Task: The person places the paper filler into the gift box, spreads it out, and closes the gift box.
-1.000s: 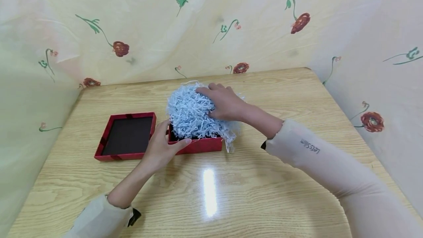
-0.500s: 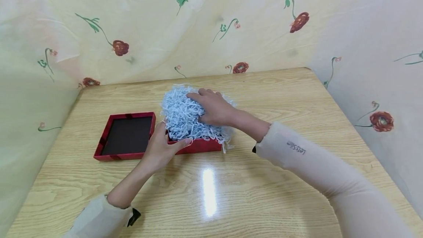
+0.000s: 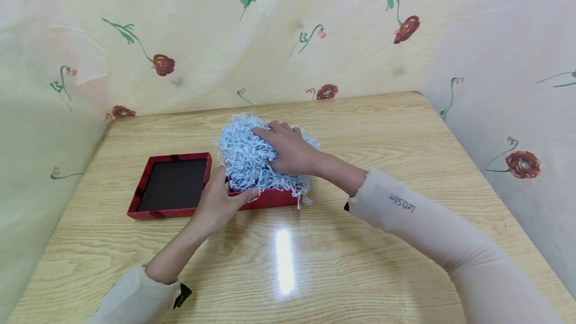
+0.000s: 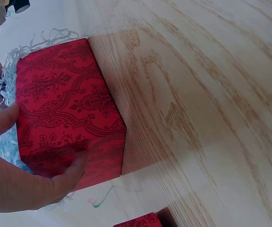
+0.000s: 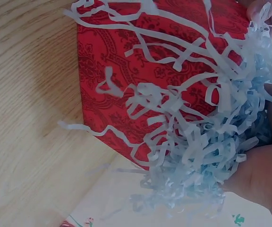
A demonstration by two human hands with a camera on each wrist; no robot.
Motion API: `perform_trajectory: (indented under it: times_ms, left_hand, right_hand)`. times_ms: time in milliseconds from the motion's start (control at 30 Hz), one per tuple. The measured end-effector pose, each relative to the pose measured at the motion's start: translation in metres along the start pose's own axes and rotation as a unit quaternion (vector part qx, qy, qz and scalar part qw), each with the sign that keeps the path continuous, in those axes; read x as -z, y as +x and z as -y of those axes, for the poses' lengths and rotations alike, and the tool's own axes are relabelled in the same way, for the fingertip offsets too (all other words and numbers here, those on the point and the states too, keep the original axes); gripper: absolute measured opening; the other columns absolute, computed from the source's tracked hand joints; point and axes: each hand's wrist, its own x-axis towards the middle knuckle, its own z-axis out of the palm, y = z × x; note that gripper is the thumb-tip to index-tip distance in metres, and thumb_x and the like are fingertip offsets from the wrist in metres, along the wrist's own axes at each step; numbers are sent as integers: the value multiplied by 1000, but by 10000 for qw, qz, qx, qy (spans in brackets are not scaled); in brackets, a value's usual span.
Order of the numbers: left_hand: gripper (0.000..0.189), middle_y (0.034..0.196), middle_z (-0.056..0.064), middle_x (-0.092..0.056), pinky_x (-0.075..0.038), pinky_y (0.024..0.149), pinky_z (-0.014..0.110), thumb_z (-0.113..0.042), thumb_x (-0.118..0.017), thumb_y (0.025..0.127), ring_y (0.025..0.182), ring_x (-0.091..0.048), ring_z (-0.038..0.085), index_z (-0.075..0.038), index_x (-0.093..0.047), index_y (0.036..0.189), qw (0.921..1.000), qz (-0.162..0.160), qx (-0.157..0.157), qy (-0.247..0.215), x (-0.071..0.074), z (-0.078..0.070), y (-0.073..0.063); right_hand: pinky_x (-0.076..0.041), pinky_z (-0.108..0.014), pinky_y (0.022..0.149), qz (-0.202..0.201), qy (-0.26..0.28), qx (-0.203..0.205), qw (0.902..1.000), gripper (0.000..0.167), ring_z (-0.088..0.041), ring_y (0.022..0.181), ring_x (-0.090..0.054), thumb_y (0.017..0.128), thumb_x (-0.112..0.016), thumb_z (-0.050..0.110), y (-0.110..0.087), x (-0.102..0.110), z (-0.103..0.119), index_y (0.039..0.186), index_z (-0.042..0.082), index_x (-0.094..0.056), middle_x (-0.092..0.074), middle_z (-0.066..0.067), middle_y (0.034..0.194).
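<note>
A heap of pale blue shredded paper (image 3: 245, 156) fills a red box (image 3: 274, 200) and bulges above its rim; some strands hang over the front right corner. My left hand (image 3: 218, 201) holds the box at its front left corner, thumb along the front wall. The left wrist view shows the thumb and a finger against the dark-patterned red wall (image 4: 70, 99). My right hand (image 3: 292, 150) lies on top of the heap, its fingers curled into the shreds. In the right wrist view, shredded paper (image 5: 197, 146) spills past that hand; its fingertips are mostly hidden.
Left of the box lies a red tray-like lid (image 3: 208, 176) with its black inside facing up. Both rest on a wooden table (image 3: 360, 264). Flower-printed cloth (image 3: 279, 39) stands behind the table and at its sides.
My right hand has moved left and slightly toward me, shifting the shredded paper further over the box. Fewer strands hang past the box's right end. My left hand has stayed on its corner.
</note>
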Motion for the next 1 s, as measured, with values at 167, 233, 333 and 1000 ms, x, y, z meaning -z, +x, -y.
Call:
perform_trajectory:
  times_ms: [167, 233, 333, 1000]
  left_hand:
    - [78, 139, 8, -37, -42, 102, 46, -27, -76, 84, 128, -41, 24, -13, -30, 145, 10000, -18, 46, 41, 1, -1, 0]
    - [78, 139, 8, -37, -42, 102, 47, -29, -76, 84, 128, -40, 24, -13, -30, 145, 9999, -23, 117, 49, 1, -1, 0]
    - [79, 140, 8, -36, -41, 103, 47, -32, -75, 84, 128, -40, 25, -13, -29, 145, 9998, -6, 203, 37, 1, -2, 0]
    - [80, 145, 8, -33, -39, 104, 48, -33, -74, 85, 131, -38, 24, -14, -28, 147, 9998, 32, 204, 40, 1, -6, 1]
  right_hand:
    - [-14, -62, 110, -56, 102, -12, 9999, 82, -36, 140, -22, 80, -67, 5, -2, 0, -1, 152, 19, -30, -25, -16, 154]
    - [-14, -62, 110, -46, 114, -4, 9999, 81, -36, 140, -21, 81, -66, 6, -2, 1, -2, 152, 19, -29, -24, -16, 155]
    - [-12, -62, 110, 14, 117, 5, 9999, 81, -37, 142, -18, 83, -66, 9, -3, 1, -2, 153, 20, -27, -20, -15, 156]
    - [18, -56, 110, 258, -339, 919, 9949, 83, -20, 144, 23, 95, -44, 57, -2, 5, 2, 156, 23, 2, 19, -2, 160]
